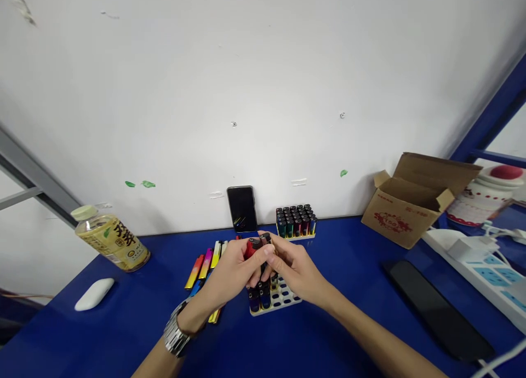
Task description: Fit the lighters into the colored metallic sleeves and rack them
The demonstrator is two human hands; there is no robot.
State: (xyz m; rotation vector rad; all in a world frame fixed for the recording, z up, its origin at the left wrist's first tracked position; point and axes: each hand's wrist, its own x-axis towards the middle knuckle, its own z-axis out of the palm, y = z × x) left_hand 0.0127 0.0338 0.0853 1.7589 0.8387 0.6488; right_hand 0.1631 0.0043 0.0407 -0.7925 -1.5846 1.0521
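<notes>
My left hand (232,265) is closed around a red lighter (250,250), its black top showing above the fingers. Right beside it, a dark lighter (265,238) stands upright in the fingers of my right hand (293,263); both thumbs meet in front of it. Below the hands is a white holed tray (283,302) with dark blue lighters (265,299) upright in its left part and bare holes on the right. The hands hide the tray's back part. To the left, several loose lighters (195,271) in red, pink, yellow and blue lie flat, some partly behind my left forearm.
A second tray of upright lighters (295,222) stands by the wall, near a leaning phone (242,209). Leftward are a tilted drink bottle (113,240) and a white mouse (94,294). An open cardboard box (396,213), a black device (439,309) and a power strip (480,274) occupy the right.
</notes>
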